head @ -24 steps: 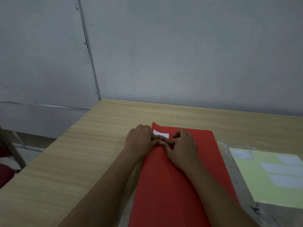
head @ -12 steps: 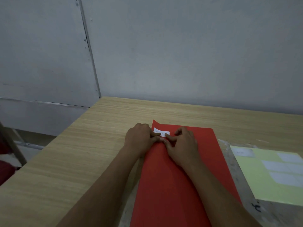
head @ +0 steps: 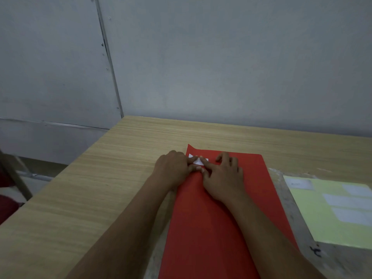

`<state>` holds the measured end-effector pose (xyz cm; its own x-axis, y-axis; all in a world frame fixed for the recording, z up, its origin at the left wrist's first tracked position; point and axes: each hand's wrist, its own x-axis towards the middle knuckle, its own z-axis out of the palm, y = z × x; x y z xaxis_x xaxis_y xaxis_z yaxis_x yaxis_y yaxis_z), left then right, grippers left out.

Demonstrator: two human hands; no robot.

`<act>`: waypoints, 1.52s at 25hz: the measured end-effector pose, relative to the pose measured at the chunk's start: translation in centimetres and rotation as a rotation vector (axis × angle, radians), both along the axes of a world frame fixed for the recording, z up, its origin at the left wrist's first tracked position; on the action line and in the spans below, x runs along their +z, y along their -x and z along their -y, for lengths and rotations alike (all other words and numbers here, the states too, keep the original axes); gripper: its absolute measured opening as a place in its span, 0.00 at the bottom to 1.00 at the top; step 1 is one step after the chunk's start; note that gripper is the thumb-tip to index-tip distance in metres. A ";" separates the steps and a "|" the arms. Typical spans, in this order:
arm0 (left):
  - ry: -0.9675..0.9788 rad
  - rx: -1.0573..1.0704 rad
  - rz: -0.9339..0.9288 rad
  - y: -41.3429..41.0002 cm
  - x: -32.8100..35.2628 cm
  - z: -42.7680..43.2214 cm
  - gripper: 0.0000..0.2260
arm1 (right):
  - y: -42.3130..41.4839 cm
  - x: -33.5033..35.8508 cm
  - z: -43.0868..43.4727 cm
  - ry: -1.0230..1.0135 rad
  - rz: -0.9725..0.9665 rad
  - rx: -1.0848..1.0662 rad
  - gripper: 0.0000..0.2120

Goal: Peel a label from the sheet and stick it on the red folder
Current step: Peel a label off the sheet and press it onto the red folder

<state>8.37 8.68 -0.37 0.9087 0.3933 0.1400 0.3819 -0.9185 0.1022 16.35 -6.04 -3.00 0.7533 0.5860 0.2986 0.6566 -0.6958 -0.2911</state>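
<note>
Both hands' fingers [head: 205, 165] pressing white label [head: 198, 161] flat, apparently, near red folder [head: 211, 228] top corner, label sheet [head: 322, 222] right

The folder [head: 211, 228] lies on the worktop [head: 100, 198], running from the near edge toward the wall [head: 221, 57]. The label [head: 198, 160] sits on its far left corner, under fingertips of both hands: left hand [head: 173, 168] at the folder's left edge, right hand [head: 223, 178] on the folder. The label sheet [head: 322, 222] lies to the folder's right, apart from it.
</note>
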 end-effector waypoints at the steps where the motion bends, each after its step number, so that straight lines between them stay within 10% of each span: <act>1: 0.027 -0.023 -0.007 0.0 0.1 -0.1 0.24 | 0.0 0.0 0.0 0.003 0.003 0.006 0.21; 38: 0.136 -0.019 -0.120 2.0 2.7 0.4 0.31 | -0.2 0.1 0.4 -0.225 -0.063 0.028 0.16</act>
